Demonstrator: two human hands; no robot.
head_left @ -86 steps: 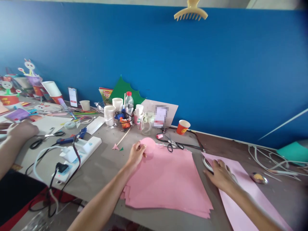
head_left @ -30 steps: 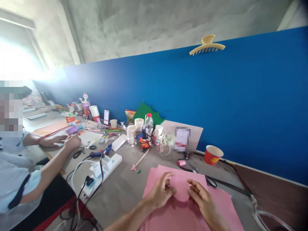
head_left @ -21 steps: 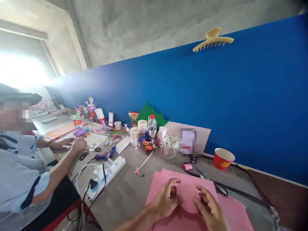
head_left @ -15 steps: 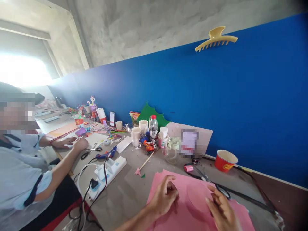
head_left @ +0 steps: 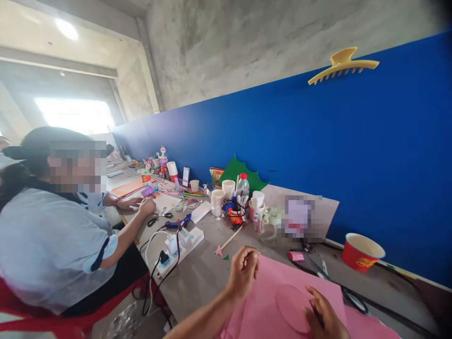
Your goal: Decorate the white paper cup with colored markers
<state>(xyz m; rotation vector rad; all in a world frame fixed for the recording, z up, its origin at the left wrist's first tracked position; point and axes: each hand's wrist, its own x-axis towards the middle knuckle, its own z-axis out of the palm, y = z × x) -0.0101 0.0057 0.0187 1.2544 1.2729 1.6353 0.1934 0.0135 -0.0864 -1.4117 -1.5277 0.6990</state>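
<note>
Several pink paper sheets (head_left: 263, 301) lie on the table in front of me. On top of them is a pink paper circle (head_left: 291, 306), seen as an oval. My right hand (head_left: 324, 315) has its thumb and fingers at the circle's right edge, closed on it. At the upper left corner of the sheets is my left hand (head_left: 244, 270), fingers curled together on the paper's edge. Exactly how much paper it pinches is hidden. Behind the sheets lie scissors (head_left: 323, 269), partly covered, and a small pink roll (head_left: 295, 255).
A red paper bowl (head_left: 363, 254) stands at the right by the blue partition (head_left: 282, 127). A glass jar (head_left: 270, 228), cups and a bottle (head_left: 243, 187) stand behind. Left are a power strip (head_left: 181, 254) with cords, a glue gun (head_left: 179, 221) and a seated co-worker (head_left: 60, 245).
The view has swung left, showing more of the co-worker. My left hand has moved from over the sheets to their upper left corner, fingers curling in. My right hand stays at the circle.
</note>
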